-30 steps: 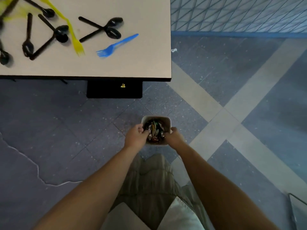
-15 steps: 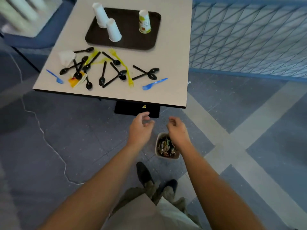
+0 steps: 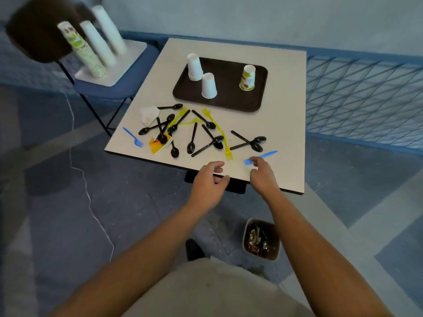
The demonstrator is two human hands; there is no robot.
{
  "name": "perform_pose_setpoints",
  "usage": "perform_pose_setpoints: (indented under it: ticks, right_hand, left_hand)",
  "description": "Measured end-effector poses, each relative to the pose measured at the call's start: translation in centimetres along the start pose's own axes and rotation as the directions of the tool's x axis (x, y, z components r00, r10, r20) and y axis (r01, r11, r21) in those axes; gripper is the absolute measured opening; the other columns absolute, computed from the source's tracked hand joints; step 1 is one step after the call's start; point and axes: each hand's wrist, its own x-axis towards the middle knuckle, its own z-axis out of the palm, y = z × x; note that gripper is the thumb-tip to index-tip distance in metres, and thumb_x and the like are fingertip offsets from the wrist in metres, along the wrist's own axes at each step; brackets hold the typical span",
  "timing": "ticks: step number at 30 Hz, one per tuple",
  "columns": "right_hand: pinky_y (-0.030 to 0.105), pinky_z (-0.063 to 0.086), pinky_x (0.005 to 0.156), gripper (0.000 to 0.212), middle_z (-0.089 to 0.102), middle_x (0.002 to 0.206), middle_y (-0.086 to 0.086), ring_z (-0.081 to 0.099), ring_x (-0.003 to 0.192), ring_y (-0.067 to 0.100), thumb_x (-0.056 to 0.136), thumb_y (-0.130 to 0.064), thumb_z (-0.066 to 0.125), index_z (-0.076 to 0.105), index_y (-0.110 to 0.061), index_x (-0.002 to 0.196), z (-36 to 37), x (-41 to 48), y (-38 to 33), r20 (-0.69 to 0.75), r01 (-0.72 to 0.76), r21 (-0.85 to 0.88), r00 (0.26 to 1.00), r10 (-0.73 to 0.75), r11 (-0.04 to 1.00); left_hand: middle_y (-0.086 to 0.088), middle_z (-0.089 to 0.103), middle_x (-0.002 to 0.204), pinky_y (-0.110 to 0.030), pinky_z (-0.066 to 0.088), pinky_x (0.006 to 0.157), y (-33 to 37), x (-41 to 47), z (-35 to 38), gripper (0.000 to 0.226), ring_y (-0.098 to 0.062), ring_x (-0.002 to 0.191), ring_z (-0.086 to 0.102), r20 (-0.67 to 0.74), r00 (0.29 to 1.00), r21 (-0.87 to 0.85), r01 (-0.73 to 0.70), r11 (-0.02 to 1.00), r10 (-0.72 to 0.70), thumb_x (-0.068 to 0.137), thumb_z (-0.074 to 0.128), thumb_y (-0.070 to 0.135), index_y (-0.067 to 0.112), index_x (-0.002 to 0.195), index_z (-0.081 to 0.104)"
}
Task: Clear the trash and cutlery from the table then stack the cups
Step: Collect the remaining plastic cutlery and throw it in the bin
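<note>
Both hands hover at the table (image 3: 286, 110) edge, loosely curled and empty: left hand (image 3: 210, 182) idle, right hand (image 3: 263, 176) with a fingertip (image 3: 253, 159) hiding some tines of the blue fork (image 3: 266, 154); touching or not, I cannot tell. My right forearm (image 3: 320, 248) covers part of the bin (image 3: 245, 236) on the floor.

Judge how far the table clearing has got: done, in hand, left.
Done: wrappers lie in the bin. In hand: the right hand reaches for a blue fork; the left hand holds nothing. Left: black spoons, yellow forks, napkin on the table; three cups unstacked on the tray.
</note>
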Motion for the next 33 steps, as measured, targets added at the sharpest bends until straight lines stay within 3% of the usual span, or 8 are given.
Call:
perform_pose_setpoints:
  ticks: [3,8,14,18,24,28,33]
  right_hand:
    - [0.031,0.042,0.087,0.058,0.041,0.146,0.018,0.054,0.122,0.033,0.093,0.007,0.037,0.045,-0.009,0.148,0.3,2.7,-0.5,-0.020,-0.025,-0.075,1.000,0.023,0.997]
    - [0.049,0.046,0.103,0.058,0.036,0.143,0.019,0.056,0.114,0.042,0.093,0.006,0.040,0.043,-0.011,0.148,-0.2,6.3,0.3,-0.066,-0.053,-0.249,0.997,0.038,0.967]
    - [0.045,0.051,0.101,0.054,0.037,0.144,0.013,0.057,0.113,0.035,0.092,0.005,0.049,0.049,-0.012,0.143,-2.1,10.0,2.0,-0.027,-0.013,-0.474,1.000,0.001,0.880]
    - [0.044,0.054,0.093,0.045,0.040,0.137,0.009,0.052,0.112,0.031,0.091,0.002,0.050,0.056,-0.014,0.133,-2.7,12.2,3.3,0.029,0.057,-0.591,0.998,-0.050,0.805]
    - [0.040,0.058,0.077,0.028,0.044,0.126,0.004,0.053,0.099,0.025,0.093,-0.006,0.056,0.062,-0.017,0.117,-3.1,13.7,4.7,0.077,0.111,-0.670,0.994,-0.080,0.734]
    - [0.037,0.056,0.079,0.022,0.046,0.120,0.003,0.052,0.097,0.022,0.096,-0.009,0.057,0.061,-0.019,0.115,-3.9,13.8,4.6,0.110,0.143,-0.690,0.990,-0.092,0.710]
    - [0.036,0.056,0.083,0.019,0.049,0.119,0.003,0.056,0.099,0.022,0.099,-0.010,0.058,0.062,-0.019,0.116,-4.7,13.9,4.0,0.049,0.114,-0.647,0.993,-0.108,0.754]
  left_hand:
    - [0.005,0.060,0.126,-0.021,0.053,0.081,0.3,2.3,-1.7,0.043,-0.009,0.093,0.066,0.034,0.999,0.000,-0.039,0.999,0.039,0.098,0.069,0.023,0.025,0.140,0.058]
    - [0.010,0.060,0.125,-0.017,0.049,0.076,0.7,6.7,-2.5,0.040,-0.003,0.094,0.063,0.063,0.997,-0.001,-0.050,0.999,0.050,0.099,0.068,0.024,0.028,0.138,0.058]
    - [0.008,0.058,0.125,-0.013,0.046,0.077,2.1,12.8,0.0,0.041,-0.004,0.093,0.063,0.152,0.987,0.061,-0.054,0.997,0.044,0.099,0.067,0.027,0.029,0.139,0.057]
    - [0.006,0.054,0.126,-0.018,0.045,0.081,2.5,17.5,2.6,0.040,-0.003,0.087,0.061,0.225,0.974,0.151,-0.048,0.987,0.013,0.098,0.067,0.028,0.029,0.136,0.058]
    - [0.004,0.053,0.127,-0.024,0.046,0.086,2.4,22.2,5.9,0.040,-0.007,0.087,0.060,0.297,0.955,0.301,-0.075,0.951,-0.019,0.096,0.068,0.025,0.027,0.135,0.060]
    - [-0.001,0.051,0.132,-0.037,0.052,0.094,1.1,23.4,7.2,0.037,-0.020,0.103,0.062,0.372,0.928,0.399,-0.131,0.908,-0.030,0.096,0.065,0.024,0.022,0.133,0.062]
    - [-0.003,0.054,0.131,-0.036,0.051,0.093,-0.2,25.2,7.4,0.034,-0.023,0.111,0.062,0.440,0.897,0.495,-0.212,0.843,-0.032,0.097,0.062,0.020,0.017,0.131,0.062]
